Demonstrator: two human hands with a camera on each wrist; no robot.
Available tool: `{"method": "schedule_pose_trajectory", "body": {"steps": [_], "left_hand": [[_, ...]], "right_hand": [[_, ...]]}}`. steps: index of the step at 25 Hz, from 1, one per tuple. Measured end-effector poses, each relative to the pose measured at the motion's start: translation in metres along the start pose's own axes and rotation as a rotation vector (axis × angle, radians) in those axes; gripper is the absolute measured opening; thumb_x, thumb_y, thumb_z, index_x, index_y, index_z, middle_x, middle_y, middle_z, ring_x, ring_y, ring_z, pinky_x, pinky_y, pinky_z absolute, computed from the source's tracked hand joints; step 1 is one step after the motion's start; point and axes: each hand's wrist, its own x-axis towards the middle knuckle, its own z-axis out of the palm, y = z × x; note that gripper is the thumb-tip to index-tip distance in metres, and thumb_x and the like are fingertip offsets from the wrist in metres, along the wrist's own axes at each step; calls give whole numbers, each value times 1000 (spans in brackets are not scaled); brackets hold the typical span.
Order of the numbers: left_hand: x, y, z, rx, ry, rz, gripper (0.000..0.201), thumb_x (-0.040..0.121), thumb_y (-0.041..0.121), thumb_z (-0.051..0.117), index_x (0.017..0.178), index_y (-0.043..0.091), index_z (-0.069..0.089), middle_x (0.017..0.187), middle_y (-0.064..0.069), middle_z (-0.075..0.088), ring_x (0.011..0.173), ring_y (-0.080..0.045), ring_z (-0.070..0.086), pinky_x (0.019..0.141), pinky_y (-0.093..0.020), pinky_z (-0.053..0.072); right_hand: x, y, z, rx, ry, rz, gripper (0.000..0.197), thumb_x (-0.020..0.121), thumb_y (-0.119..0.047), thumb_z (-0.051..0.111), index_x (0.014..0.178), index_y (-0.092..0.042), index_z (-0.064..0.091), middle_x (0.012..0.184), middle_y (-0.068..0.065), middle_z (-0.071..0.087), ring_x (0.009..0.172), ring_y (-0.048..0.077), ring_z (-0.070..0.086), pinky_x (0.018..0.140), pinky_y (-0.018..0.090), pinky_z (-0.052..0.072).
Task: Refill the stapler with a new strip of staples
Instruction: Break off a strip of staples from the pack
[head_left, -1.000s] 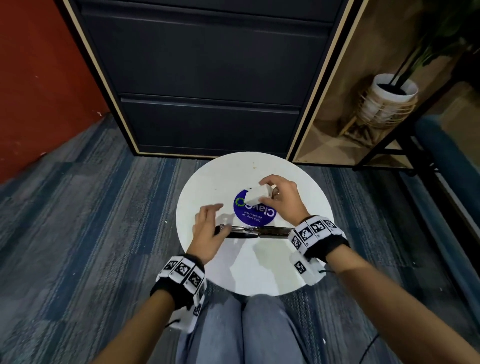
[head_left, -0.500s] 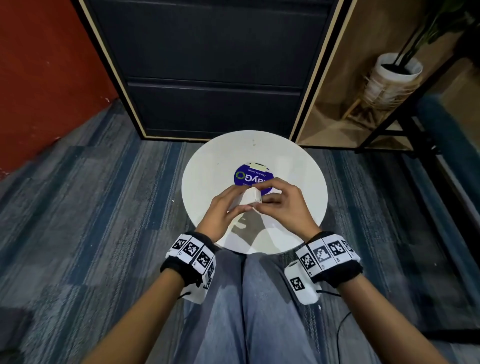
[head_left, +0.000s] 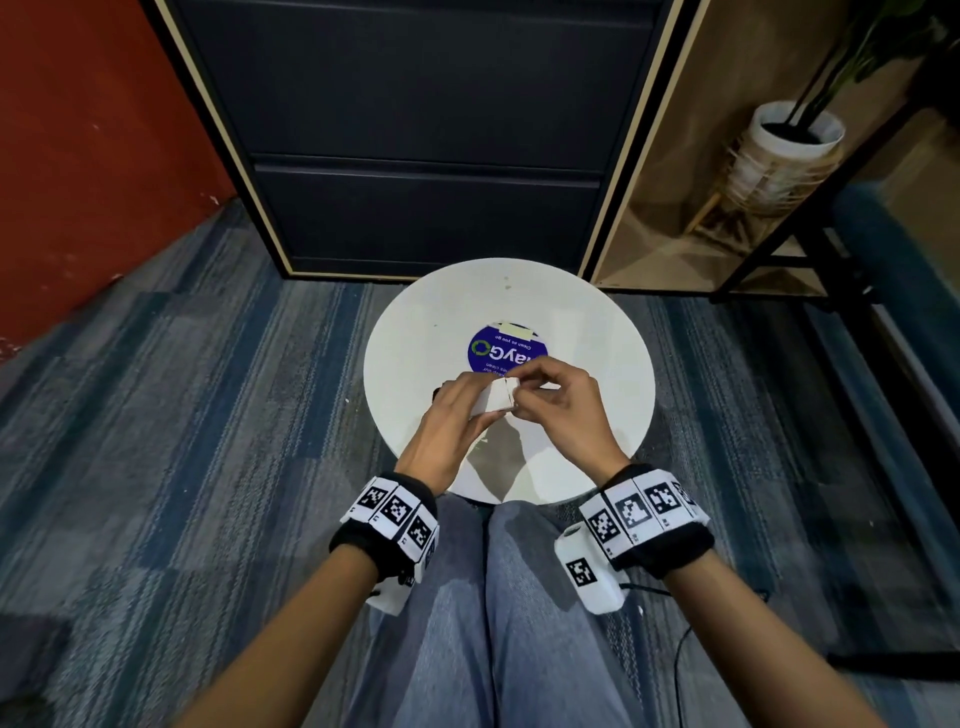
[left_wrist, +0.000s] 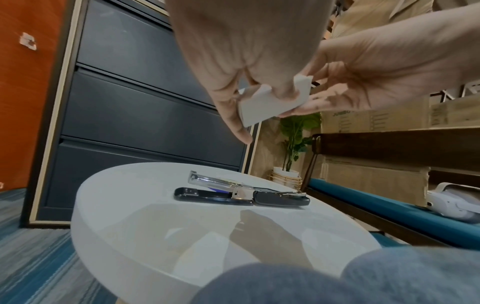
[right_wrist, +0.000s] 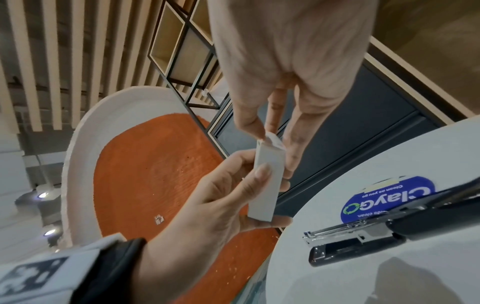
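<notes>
A small white staple box (head_left: 496, 402) (left_wrist: 270, 102) (right_wrist: 267, 181) is held above the round white table (head_left: 415, 332). My left hand (head_left: 452, 421) (right_wrist: 221, 197) grips the box's body between thumb and fingers. At the box's end, my right hand (head_left: 550, 410) (left_wrist: 363, 67) pinches the little flap (right_wrist: 272, 139). The black stapler (left_wrist: 241, 195) (right_wrist: 384, 232) lies swung open on the table, its metal staple channel (left_wrist: 218, 181) exposed. In the head view my hands hide almost all of the stapler. No staple strip is in sight.
A blue round sticker (head_left: 506, 351) marks the table's middle. A dark drawer cabinet (head_left: 415, 130) stands behind the table, a potted plant (head_left: 789, 140) on a shelf at the right. My knees (head_left: 493, 597) sit against the table's near edge. Striped carpet surrounds it.
My left hand left the stapler and joined the right on the white box. Both hands drew the box toward me, above the table. The right fingers now work at its end flap.
</notes>
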Motion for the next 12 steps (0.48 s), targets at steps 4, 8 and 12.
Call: {"method": "schedule_pose_trajectory", "body": {"steps": [4, 8, 12], "left_hand": [[-1, 1, -1, -88, -13, -102, 37, 94, 22, 52, 130, 17, 44, 127, -4, 55, 118, -20, 52, 100, -38, 46], [-2, 10, -6, -253, -65, -195, 38, 95, 26, 49, 130, 33, 36, 131, 4, 50, 122, -14, 48, 101, -28, 40], [-2, 14, -12, -243, -115, -142, 46, 96, 24, 47, 99, 65, 29, 103, 23, 46, 88, 9, 50, 84, -22, 38]], "right_hand": [[-2, -4, -1, -64, 12, -82, 19, 76, 7, 54, 86, -7, 62, 87, 30, 59, 75, 42, 66, 75, 48, 60], [-1, -7, -6, 14, -14, -38, 15, 82, 9, 52, 81, -5, 59, 84, 16, 62, 75, 31, 69, 72, 35, 62], [0, -4, -8, 66, 9, 23, 22, 89, 4, 51, 80, -12, 63, 90, 13, 64, 81, 35, 70, 72, 28, 61]]}}
